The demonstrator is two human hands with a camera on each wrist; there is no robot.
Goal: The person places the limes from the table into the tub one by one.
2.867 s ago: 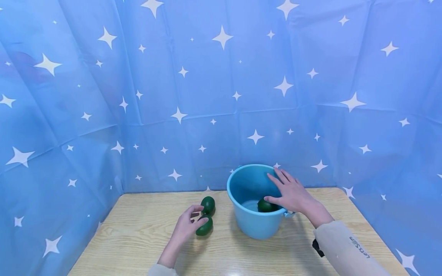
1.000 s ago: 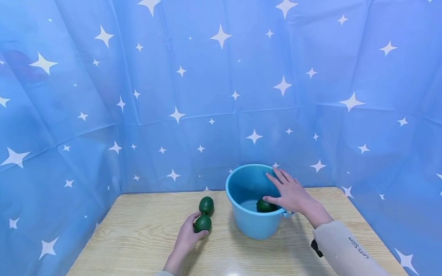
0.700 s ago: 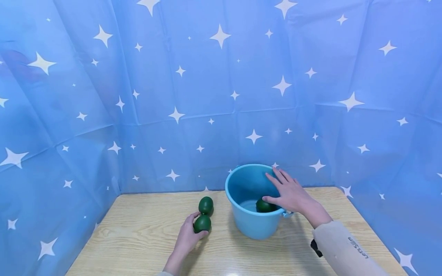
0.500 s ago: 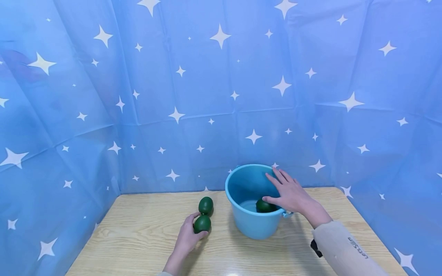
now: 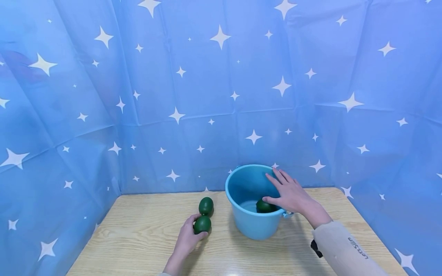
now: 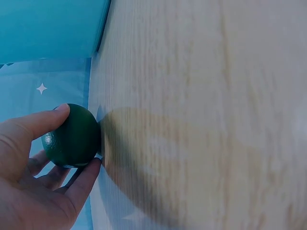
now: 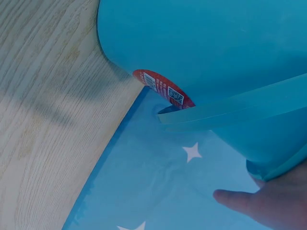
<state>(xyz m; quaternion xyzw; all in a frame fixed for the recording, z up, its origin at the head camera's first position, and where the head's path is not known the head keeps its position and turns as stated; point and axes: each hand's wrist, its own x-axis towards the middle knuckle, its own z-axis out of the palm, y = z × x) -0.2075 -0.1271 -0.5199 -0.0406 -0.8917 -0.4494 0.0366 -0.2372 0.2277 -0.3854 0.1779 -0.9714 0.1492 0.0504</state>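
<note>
My left hand [image 5: 188, 237] grips the nearer dark green oval fruit [image 5: 202, 224] on the table. In the left wrist view its thumb lies on one side of the fruit [image 6: 74, 136] and its fingers on the other. A second dark green fruit [image 5: 206, 206], touching or nearly touching the first, lies just behind it. A light blue bucket [image 5: 257, 226] stands upright to the right, with a third green fruit [image 5: 265, 206] inside. Over the bucket's right rim rests my right hand [image 5: 291, 194], its fingers spread and mostly straight; its thumb partly covers the third fruit.
The light wood table [image 5: 145, 226] runs back to a blue star-patterned curtain [image 5: 193, 96], which also hangs on both sides. The bucket's handle [image 7: 235, 105] hangs at its side, close to a red label [image 7: 163, 88].
Since the oldest frame, my left hand has come down to the nearer fruit and closed around it. Over the last second it barely moves. My right hand stays on the bucket rim.
</note>
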